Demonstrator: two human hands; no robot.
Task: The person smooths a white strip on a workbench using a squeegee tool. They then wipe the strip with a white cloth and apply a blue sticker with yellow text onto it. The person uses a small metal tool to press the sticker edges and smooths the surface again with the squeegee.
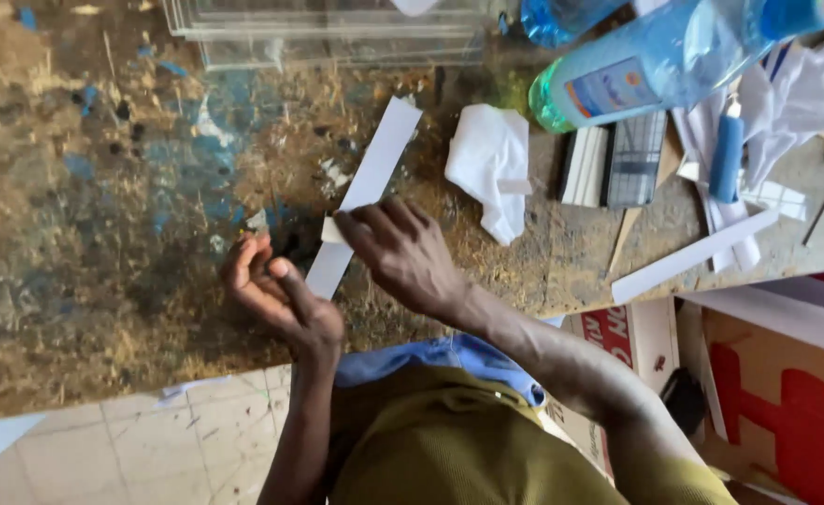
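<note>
A long white paper strip (374,168) lies slanted on the worn, paint-stained wooden table (103,187). My right hand (402,252) rests on the strip near its lower half, fingertips pinching its left edge where a small piece of the paper sticks out. My left hand (276,295) is just left of the strip's lower end, palm turned up, fingers curled and apart, holding nothing that I can see. The strip's bottom end is partly hidden behind my hands.
A crumpled white cloth (491,164) lies right of the strip. Two blue plastic bottles (655,61) lie at the top right, above dark and white slats (617,164), a blue pen (727,154) and more white strips (692,254). Clear panes (328,33) lie at the far edge. Red-and-white boxes (786,402) stand below.
</note>
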